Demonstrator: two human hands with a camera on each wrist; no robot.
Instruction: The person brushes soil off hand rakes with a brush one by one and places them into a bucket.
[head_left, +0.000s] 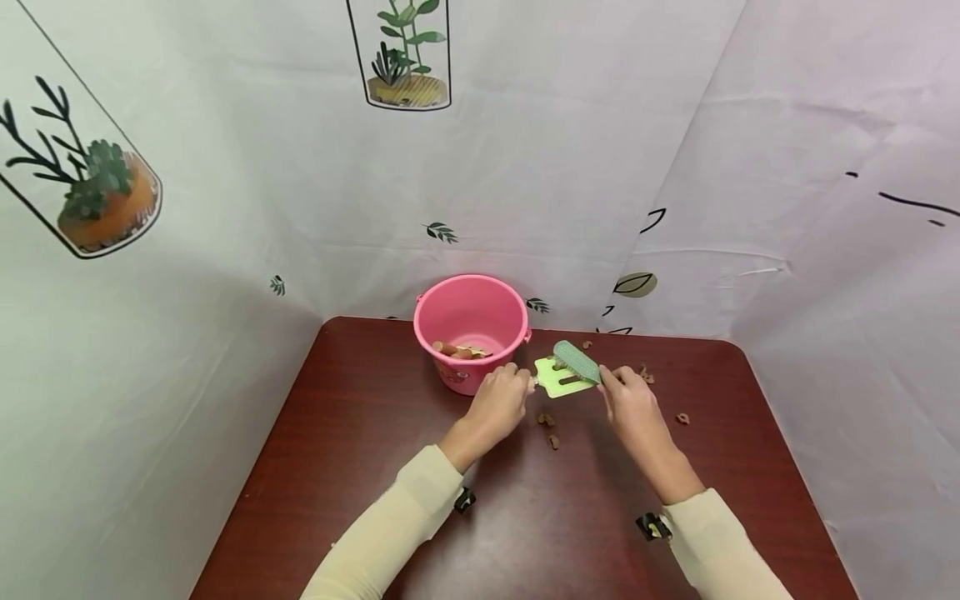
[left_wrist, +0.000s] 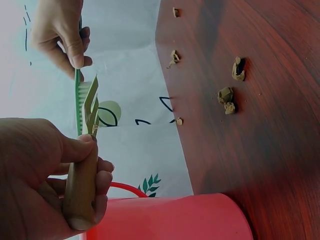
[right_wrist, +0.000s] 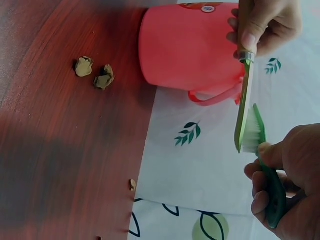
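My left hand [head_left: 501, 398] grips the wooden handle [left_wrist: 81, 187] of a small garden fork with a flat, slotted light-green head [head_left: 551, 387]. In my right hand [head_left: 632, 406] is a green brush [head_left: 576, 362], held by its dark green handle [right_wrist: 274, 195]. The brush's white bristles [right_wrist: 251, 136] lie against the fork's head in the right wrist view. Both tools are up above the table, just right of a pink bucket [head_left: 468, 383]. Inside the bucket are brown pieces [head_left: 448, 349], partly hidden by its rim.
Several small dried brown pieces lie on the dark red-brown table [head_left: 360, 417], such as a curled piece [head_left: 553, 442] near the middle and another piece [head_left: 682, 418] to the right. A white cloth [head_left: 570, 167] with printed plants hangs around the table's back and sides.
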